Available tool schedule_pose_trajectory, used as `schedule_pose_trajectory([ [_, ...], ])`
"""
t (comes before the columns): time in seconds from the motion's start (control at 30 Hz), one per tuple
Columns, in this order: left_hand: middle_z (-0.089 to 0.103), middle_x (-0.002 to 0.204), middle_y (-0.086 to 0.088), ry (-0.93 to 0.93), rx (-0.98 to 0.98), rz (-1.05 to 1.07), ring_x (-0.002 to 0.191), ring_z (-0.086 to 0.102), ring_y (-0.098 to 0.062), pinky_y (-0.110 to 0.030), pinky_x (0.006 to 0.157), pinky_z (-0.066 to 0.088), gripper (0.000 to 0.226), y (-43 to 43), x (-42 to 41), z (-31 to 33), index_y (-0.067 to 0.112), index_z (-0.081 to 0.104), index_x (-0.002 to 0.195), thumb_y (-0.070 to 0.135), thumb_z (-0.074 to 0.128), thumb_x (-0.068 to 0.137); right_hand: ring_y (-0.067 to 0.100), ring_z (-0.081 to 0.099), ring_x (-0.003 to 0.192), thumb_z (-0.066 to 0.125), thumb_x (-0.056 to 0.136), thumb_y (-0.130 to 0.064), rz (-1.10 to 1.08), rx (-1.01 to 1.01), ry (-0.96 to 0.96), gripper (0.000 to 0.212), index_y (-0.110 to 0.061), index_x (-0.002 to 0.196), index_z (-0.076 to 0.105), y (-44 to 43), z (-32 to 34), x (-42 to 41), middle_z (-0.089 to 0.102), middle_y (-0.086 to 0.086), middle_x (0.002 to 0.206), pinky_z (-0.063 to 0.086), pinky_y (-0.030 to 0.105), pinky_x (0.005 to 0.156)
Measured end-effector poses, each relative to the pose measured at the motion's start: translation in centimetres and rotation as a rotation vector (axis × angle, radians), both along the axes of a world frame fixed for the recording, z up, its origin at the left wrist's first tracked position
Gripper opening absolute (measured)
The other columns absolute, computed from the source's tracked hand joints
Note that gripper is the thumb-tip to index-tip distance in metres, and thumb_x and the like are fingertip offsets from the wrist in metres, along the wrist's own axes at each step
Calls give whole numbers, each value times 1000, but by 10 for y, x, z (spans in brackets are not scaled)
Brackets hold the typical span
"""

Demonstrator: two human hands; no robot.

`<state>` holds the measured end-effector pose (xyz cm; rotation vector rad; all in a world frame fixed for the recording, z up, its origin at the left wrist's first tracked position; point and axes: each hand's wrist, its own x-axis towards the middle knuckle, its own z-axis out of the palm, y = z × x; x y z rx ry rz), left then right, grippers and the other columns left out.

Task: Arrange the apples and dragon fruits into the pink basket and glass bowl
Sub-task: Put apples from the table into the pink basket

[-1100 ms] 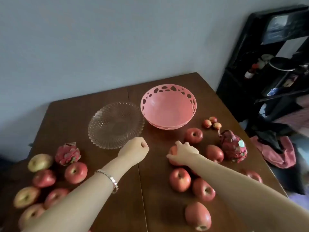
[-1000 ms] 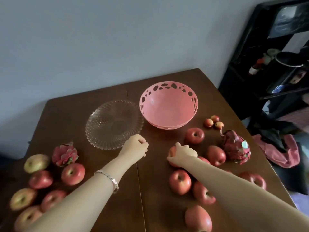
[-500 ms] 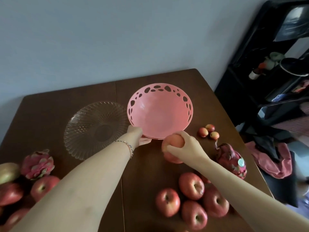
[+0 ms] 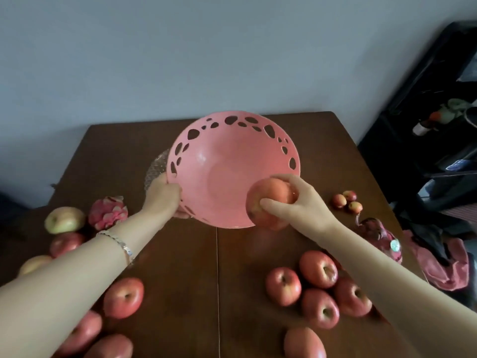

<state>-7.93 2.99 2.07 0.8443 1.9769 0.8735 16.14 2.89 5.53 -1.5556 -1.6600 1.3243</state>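
1. My left hand point(image 4: 165, 196) grips the pink basket point(image 4: 222, 156) by its near-left rim, and the basket's opening is tilted toward me.
2. My right hand point(image 4: 296, 202) holds an apple point(image 4: 268, 200) at the basket's near-right rim, thumb on the near side and fingers over the top.
3. The glass bowl point(image 4: 154, 166) peeks out behind the basket's left edge.
4. Bare surface point(image 4: 216, 267) runs between my forearms. Loose apples point(image 4: 318, 272) cluster on both sides, with one dragon fruit point(image 4: 108, 211) left and another point(image 4: 374, 233) right.

Left hand point(image 4: 165, 196), right hand point(image 4: 299, 204) curled
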Motion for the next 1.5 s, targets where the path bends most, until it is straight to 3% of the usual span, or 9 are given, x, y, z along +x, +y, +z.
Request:
schedule_pose_trajectory([
  [0.33,63,68,-3,134,-123,-144,72,60,-27,-33,66,45,33,-106,-67,-43,19,61,71,-8,44,79,17,59,87,74,73,-21,-76,-624,178,28,-14,98,63,-31,-57,-85,62,6,96,51,26,58],
  [0.5,67,83,-4,100,-222,-216,85,64,-28,-32,72,49,36,-128,-67,-70,25,61,82,-5,42,77,27,62,104,77,66,-23,-243,-797,251,61,-10,121,55,-44,-123,-117,63,13,118,52,42,92],
  [0.63,69,104,-1,127,-322,-239,96,64,-26,-37,87,52,34,-139,-64,-80,34,58,93,20,38,69,24,59,84,78,65,-32,-265,-780,118,64,-13,121,56,-52,-149,-128,60,8,104,54,29,69],
  [0.73,64,105,-3,204,-361,-271,87,61,-25,-29,75,50,41,-145,-55,-78,27,50,122,12,40,85,15,52,57,80,60,-39,-212,-732,17,66,-12,115,57,-56,-156,-136,60,6,89,40,18,39],
  [0.87,47,123,-15,586,-181,-413,111,48,-34,-37,86,42,62,-147,-45,-84,13,26,143,6,49,86,20,64,78,81,57,-44,-151,-641,-84,72,-11,115,54,-60,-166,-144,67,7,102,50,26,58],
  [1.03,54,122,-19,845,88,-716,112,54,-41,-50,93,46,72,-124,-28,-100,13,47,126,17,70,58,26,60,110,71,68,-54,-37,-517,-166,73,-11,125,54,-66,-165,-139,66,6,114,50,35,91],
  [1.17,24,150,-10,777,-170,-815,139,27,-32,-45,108,31,76,-107,-3,-102,31,31,142,44,66,76,24,60,110,62,84,-39,67,-380,-205,53,-10,127,51,-59,-134,-110,62,6,121,45,27,87],
  [1.33,28,146,-8,734,-284,-796,130,34,-35,-42,102,39,67,-97,5,-110,34,31,142,38,63,83,24,51,115,56,77,-6,89,19,-492,49,-14,126,55,-38,-92,-28,55,9,121,42,30,95],
  [1.5,27,145,-6,692,-281,-758,122,37,-38,-39,96,40,65,-99,9,-112,33,30,142,28,61,85,27,31,130,67,74,-24,644,-280,-929,83,-23,145,23,-50,-107,15,34,9,138,35,35,104],
])
